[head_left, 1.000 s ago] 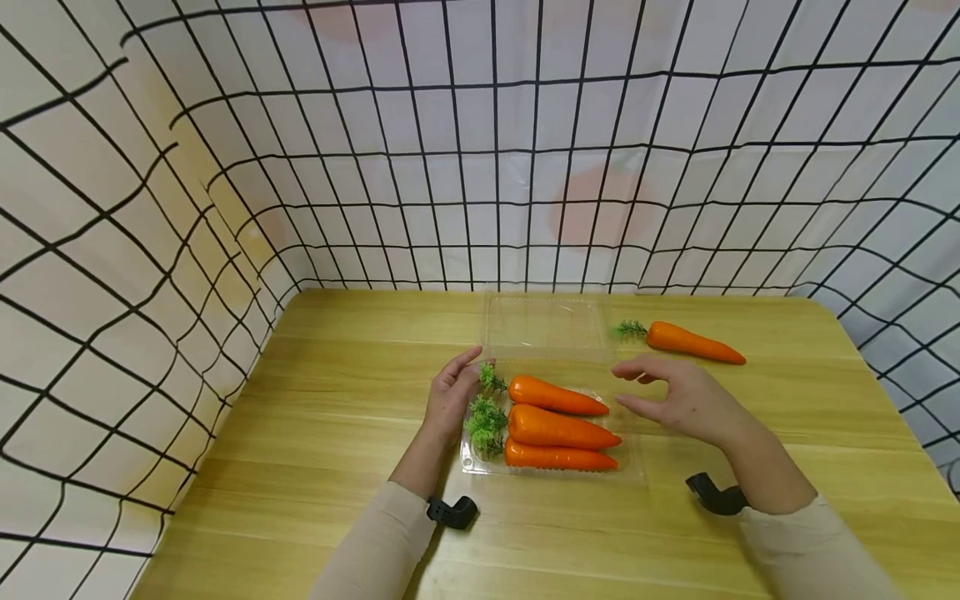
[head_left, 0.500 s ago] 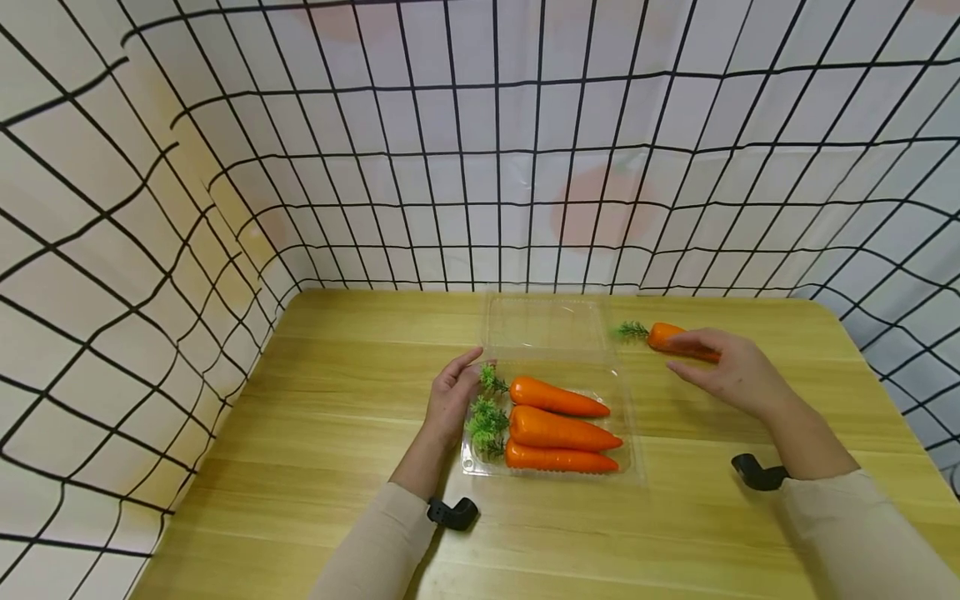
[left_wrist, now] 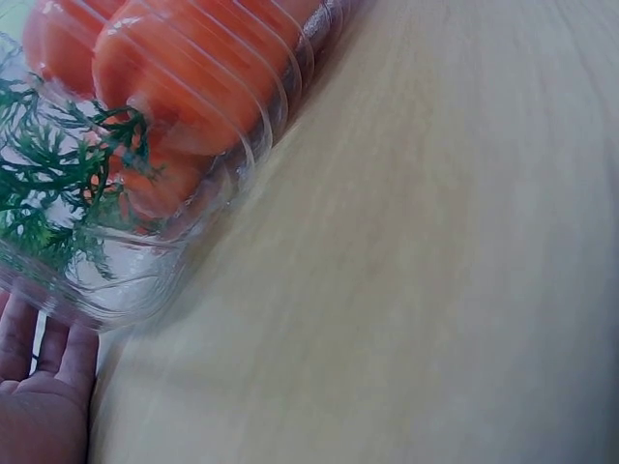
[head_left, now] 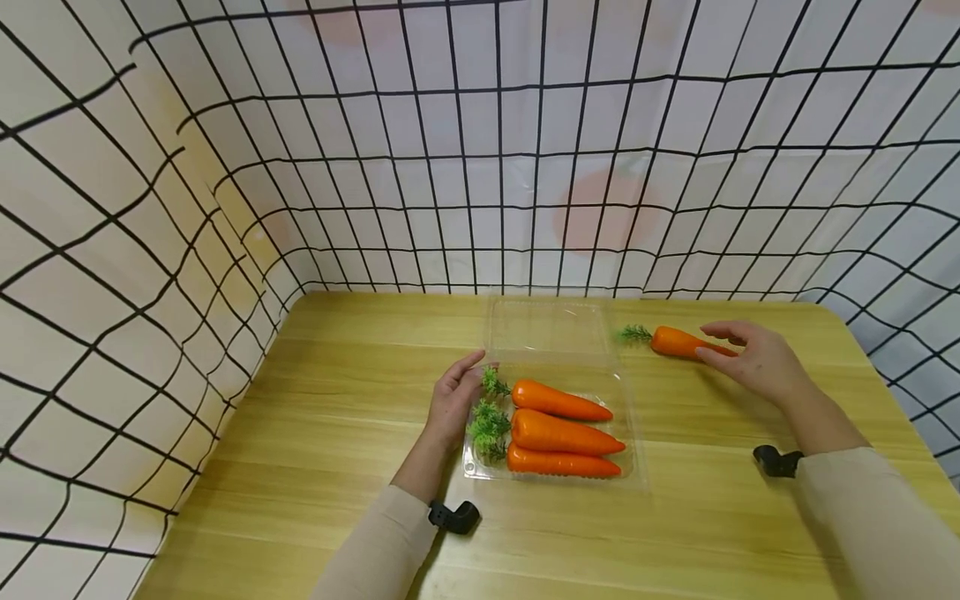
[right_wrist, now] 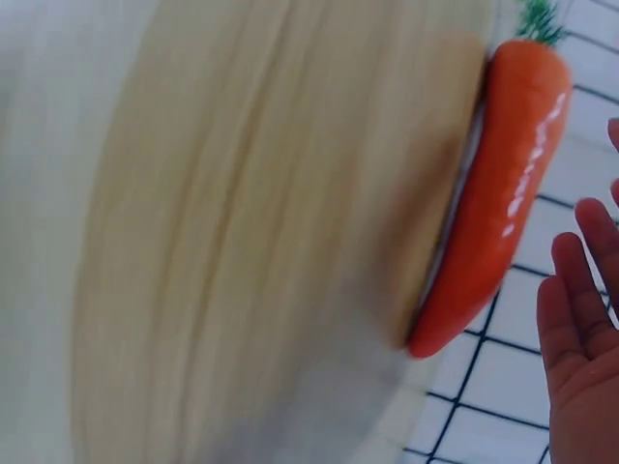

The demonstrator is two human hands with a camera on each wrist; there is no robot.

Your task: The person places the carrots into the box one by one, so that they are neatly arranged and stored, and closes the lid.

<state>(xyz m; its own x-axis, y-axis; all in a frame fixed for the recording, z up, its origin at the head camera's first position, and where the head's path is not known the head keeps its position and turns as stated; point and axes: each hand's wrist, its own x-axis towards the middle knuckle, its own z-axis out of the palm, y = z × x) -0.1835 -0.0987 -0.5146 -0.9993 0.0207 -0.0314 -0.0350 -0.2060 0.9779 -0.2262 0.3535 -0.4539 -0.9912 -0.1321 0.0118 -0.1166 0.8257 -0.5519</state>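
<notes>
In the head view, the loose carrot [head_left: 670, 341] is seen lying on the table [head_left: 337, 433], to the right of the clear container [head_left: 635, 433], and its tapered end is straddled by the right hand [head_left: 763, 360], whose thumb and fingers are held apart; no firm hold is shown. The step in hand is judged to be the taking up of this carrot, and for the next move the thumb and fingers would need to be brought together around it. The container's left end is touched by the left hand [head_left: 450, 406], its fingers loosely extended. Three carrots [head_left: 564, 431] are laid side by side in the container, their green tops [head_left: 489, 425] bunched toward that hand. The lid [head_left: 547, 325] is folded back toward the table's far edge, close to the gridded cloth [head_left: 510, 167]. A bare strip of table is left between lid and loose carrot, and wide room is left in front for moving sideways; the container's raised rim would have to be cleared. In the left wrist view, straight fingers are seen at the container's end, with nothing visibly gripped. In the right wrist view, the carrot is shown apart from the extended fingers.
</notes>
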